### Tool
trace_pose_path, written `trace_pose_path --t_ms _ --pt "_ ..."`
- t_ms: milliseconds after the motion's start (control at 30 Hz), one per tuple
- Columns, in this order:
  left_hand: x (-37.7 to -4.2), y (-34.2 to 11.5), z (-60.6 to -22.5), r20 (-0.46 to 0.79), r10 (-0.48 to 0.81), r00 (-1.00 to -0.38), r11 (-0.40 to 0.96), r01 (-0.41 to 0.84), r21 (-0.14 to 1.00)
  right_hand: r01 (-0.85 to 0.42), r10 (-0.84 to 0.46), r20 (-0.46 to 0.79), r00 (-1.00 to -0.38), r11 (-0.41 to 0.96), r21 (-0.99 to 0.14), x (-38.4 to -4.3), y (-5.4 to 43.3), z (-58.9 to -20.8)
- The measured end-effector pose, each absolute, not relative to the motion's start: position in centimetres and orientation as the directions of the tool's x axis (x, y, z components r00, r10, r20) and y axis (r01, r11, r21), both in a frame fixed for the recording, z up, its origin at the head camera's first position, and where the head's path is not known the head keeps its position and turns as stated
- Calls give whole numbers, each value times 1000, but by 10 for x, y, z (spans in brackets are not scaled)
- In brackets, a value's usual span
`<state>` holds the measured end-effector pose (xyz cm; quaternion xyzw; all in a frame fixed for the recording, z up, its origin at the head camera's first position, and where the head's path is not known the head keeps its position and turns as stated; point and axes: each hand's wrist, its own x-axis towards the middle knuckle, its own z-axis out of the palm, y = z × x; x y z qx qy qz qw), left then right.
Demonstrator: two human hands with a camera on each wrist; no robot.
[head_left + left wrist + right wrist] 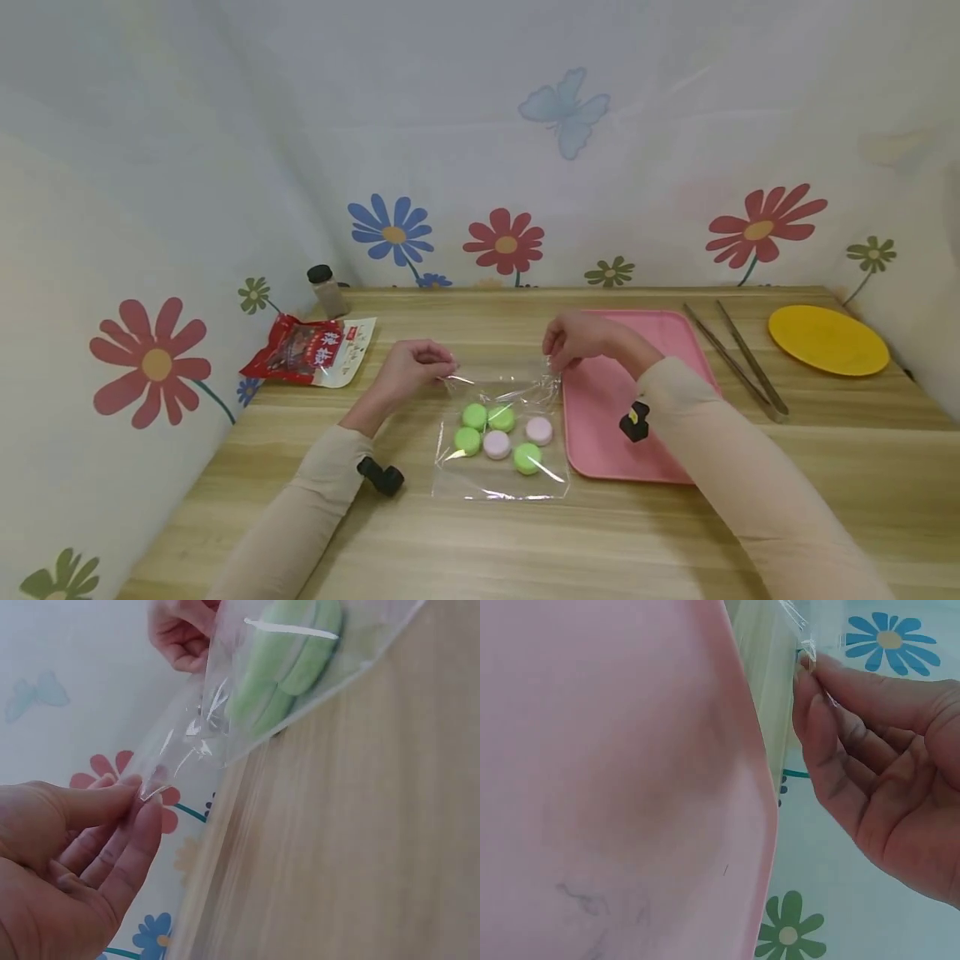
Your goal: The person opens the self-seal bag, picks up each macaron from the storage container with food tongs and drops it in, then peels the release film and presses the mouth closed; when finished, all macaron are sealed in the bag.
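Note:
A clear plastic bag [480, 482] lies on the wooden table, with several green macarons [527, 458] and two pale pink macarons [497, 445] inside. My left hand [408, 371] pinches the bag's far left corner between thumb and fingers. At the far right corner, my right hand [581, 340] pinches the film the same way, above the edge of the pink tray [622, 442]. The flap stretches between both hands. In the left wrist view the left hand [82, 855] holds the film's tip, and green macarons [300, 645] show through the plastic. The right hand [885, 757] grips its corner in the right wrist view.
Metal tongs [738, 367] lie right of the tray, and a yellow plate [828, 340] sits beyond them. At the back left are a red and white food packet [303, 350] and a black-capped jar [327, 293]. A flowered curtain [465, 150] stands behind the table.

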<state>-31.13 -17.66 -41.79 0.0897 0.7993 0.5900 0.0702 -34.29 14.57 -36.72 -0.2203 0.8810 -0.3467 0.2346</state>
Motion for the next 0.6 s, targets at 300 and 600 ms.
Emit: trace_pose_path --t_ms 300,600 --pt "-346 -170 -428 -78 299 -951 394 48 918 -482 -610 -122 -783 719 -500 -352 138 -377" --pt "-366 -170 -426 -94 208 -974 549 37 835 -486 -535 -143 -833 830 -274 -361 122 -387"
